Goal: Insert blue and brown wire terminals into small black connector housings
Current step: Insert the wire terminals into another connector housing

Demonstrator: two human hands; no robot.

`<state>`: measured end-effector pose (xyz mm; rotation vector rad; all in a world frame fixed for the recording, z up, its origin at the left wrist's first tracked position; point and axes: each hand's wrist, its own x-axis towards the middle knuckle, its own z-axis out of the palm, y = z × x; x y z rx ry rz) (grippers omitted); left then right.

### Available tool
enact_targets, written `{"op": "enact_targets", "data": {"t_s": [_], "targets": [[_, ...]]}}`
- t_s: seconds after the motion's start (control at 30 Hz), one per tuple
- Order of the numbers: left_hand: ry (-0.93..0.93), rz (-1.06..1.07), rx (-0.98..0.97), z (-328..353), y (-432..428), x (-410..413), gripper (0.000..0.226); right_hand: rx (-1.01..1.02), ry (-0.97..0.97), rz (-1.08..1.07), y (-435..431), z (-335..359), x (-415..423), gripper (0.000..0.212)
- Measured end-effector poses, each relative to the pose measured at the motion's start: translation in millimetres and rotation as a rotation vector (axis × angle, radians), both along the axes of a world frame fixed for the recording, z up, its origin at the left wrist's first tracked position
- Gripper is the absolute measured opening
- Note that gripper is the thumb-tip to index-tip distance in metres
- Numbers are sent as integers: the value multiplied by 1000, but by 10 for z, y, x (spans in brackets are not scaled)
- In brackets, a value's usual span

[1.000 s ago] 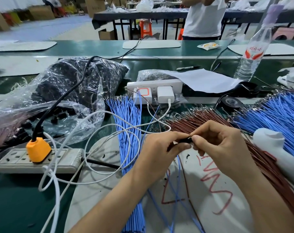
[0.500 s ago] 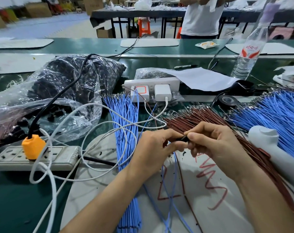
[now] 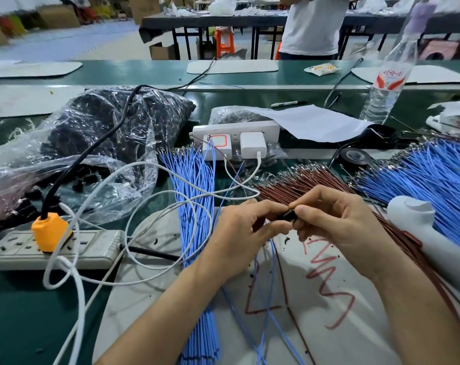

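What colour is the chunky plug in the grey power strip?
The plug is orange, clearest in the head view.

My forearms angle in from 7 and 5 o'clock; left hand (image 3: 243,233) and right hand (image 3: 338,223) meet at centre, fingertips pinching the housing (image 3: 289,215).

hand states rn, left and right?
Left hand: closed, pinching the wires where they meet the housing.
Right hand: closed, pinching the black connector housing.
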<state>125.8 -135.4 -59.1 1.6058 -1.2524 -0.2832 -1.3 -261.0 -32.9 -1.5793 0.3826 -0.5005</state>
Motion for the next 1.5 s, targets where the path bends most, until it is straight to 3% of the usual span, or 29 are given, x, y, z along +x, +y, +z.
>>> {"op": "enact_targets", "data": {"t_s": [0.1, 0.23, 0.43, 0.87, 1.0, 1.1, 1.27, 1.5], "targets": [[-16, 2, -29, -16, 6, 12, 24, 56, 2, 7, -9, 6, -10, 13], [14, -13, -62, -15, 3, 25, 20, 173, -14, 37, 4, -8, -4, 7], [143, -89, -80, -38, 15, 41, 17, 195, -23, 73, -5, -38, -10, 8], [121, -73, -99, -19, 9, 32, 17, 279, -67, 49, 32, -64, 45, 16], [106, -62, -112, -8, 12, 10, 9, 165, -118, -14, 101, -58, 93, 3], [115, -52, -160, 8, 9, 7, 11, 33, -214, -174, 111, -62, 95, 23], [162, -64, -185, -26, -14, 41, 22, -249, -290, -264, 283, -29, 135, 16], [188, -93, -231, -41, -29, 50, 31, -283, -316, -310, 383, -21, 124, 18]]}}
